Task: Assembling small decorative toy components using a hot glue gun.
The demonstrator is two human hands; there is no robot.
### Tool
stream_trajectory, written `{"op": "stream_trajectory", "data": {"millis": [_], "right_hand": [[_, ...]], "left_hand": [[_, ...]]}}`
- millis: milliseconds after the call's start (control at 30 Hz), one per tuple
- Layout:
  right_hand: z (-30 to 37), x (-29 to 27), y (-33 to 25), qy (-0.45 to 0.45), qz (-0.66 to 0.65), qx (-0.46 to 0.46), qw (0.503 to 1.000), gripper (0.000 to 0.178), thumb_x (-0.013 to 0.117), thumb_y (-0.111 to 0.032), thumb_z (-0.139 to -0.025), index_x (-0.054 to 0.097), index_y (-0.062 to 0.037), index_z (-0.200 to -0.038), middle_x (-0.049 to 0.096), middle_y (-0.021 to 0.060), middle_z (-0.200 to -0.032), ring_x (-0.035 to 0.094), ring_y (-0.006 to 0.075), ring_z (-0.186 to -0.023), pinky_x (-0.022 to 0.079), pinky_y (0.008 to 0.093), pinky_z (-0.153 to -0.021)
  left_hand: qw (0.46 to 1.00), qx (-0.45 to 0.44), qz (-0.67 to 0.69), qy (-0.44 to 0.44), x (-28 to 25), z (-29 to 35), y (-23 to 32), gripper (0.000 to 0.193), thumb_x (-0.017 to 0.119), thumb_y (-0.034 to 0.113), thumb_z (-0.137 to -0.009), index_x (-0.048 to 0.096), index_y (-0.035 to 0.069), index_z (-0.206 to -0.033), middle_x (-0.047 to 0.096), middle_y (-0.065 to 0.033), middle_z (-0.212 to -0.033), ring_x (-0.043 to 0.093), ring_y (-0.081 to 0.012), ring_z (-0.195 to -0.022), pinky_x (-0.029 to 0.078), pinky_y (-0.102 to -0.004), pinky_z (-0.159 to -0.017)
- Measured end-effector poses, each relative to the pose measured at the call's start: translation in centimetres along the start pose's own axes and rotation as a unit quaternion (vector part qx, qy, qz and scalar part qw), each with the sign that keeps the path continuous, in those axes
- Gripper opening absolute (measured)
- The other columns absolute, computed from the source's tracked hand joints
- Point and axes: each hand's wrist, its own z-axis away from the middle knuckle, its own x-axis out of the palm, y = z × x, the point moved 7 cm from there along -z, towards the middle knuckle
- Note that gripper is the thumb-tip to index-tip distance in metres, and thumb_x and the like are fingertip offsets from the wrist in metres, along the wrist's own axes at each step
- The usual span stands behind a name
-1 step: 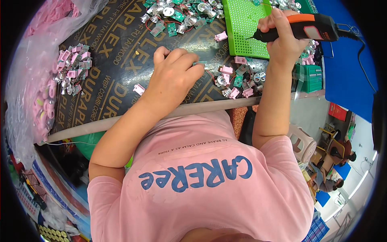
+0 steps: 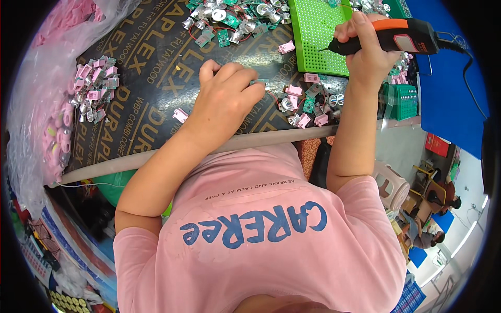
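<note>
We see nothing shifted since the earlier view, so we judge the work no further on. Right of the heaped pink parts (image 2: 94,95), our left hand (image 2: 224,96) curls half-closed at a small green board (image 2: 261,82), its grip hidden from us; loose pieces (image 2: 294,90) crowd the way to the green tray (image 2: 313,52), where our right hand (image 2: 369,55) wraps round a corded tool (image 2: 420,37).

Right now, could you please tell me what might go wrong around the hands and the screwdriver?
The right hand grips an electric screwdriver whose bare bit points over the green perforated tray; a slip could scratch it. The left hand hides part of what is beneath it, beside a small circuit board, so that board might get bumped unseen. Loose pink housings lie near the table edge; a brushing forearm could knock some off.
</note>
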Motion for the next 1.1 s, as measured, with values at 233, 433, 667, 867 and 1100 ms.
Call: {"op": "stream_trajectory", "data": {"millis": [233, 433, 667, 867, 1100], "right_hand": [[-0.1, -0.1, -0.6, -0.001, 0.047, -0.019, 0.999, 0.006, 0.069, 0.001, -0.095, 0.066, 0.0007, -0.091, 0.062, 0.0112, -0.072, 0.061, 0.0236, -0.060, 0.054, 0.0413, -0.064], [-0.4, -0.3, -2.9, -0.034, -0.010, 0.002, 0.999, 0.013, 0.059, -0.011, -0.101, 0.062, -0.0023, -0.092, 0.060, 0.0095, -0.078, 0.059, 0.0239, -0.069, 0.052, 0.0470, -0.074], [3.0, 6.5, -1.8, -0.143, -0.146, 0.110, 0.973, 0.014, 0.054, -0.019, -0.103, 0.054, -0.0071, -0.097, 0.056, 0.0073, -0.079, 0.055, 0.0222, -0.067, 0.050, 0.0450, -0.069], [4.2, 9.5, -0.9, -0.130, -0.085, 0.109, 0.982, 0.008, 0.059, -0.008, -0.101, 0.053, -0.0071, -0.096, 0.056, 0.0082, -0.075, 0.056, 0.0211, -0.062, 0.052, 0.0439, -0.067], [4.4, 9.8, -0.1, -0.135, -0.092, 0.116, 0.980, 0.007, 0.059, -0.006, -0.101, 0.052, -0.0060, -0.098, 0.057, 0.0085, -0.074, 0.056, 0.0202, -0.060, 0.052, 0.0435, -0.066]], "left_hand": [[1.000, 0.008, 0.002, -0.009, 0.0, 0.0, -0.1, 0.018, 0.072, 0.007, -0.084, 0.070, 0.011, -0.101, 0.070, -0.0038, -0.112, 0.063, -0.0231, -0.108, 0.038, -0.0504, -0.098], [1.000, 0.005, -0.016, -0.016, 0.0, 0.3, 0.0, 0.023, 0.076, 0.007, -0.083, 0.072, 0.010, -0.105, 0.070, -0.0035, -0.114, 0.065, -0.0231, -0.109, 0.038, -0.0508, -0.098], [0.999, 0.014, -0.031, 0.004, 0.1, 0.4, 0.2, 0.017, 0.070, 0.010, -0.087, 0.072, 0.009, -0.104, 0.071, -0.0045, -0.116, 0.065, -0.0231, -0.108, 0.038, -0.0511, -0.097], [0.999, 0.009, -0.015, 0.034, 0.0, 0.3, 0.3, 0.013, 0.067, 0.010, -0.083, 0.071, 0.011, -0.095, 0.070, -0.0052, -0.109, 0.063, -0.0238, -0.105, 0.040, -0.0549, -0.099], [0.999, 0.003, -0.014, 0.036, 0.0, 0.4, 0.2, 0.013, 0.066, 0.011, -0.084, 0.072, 0.012, -0.095, 0.070, -0.0050, -0.109, 0.063, -0.0237, -0.106, 0.040, -0.0545, -0.099]]}}
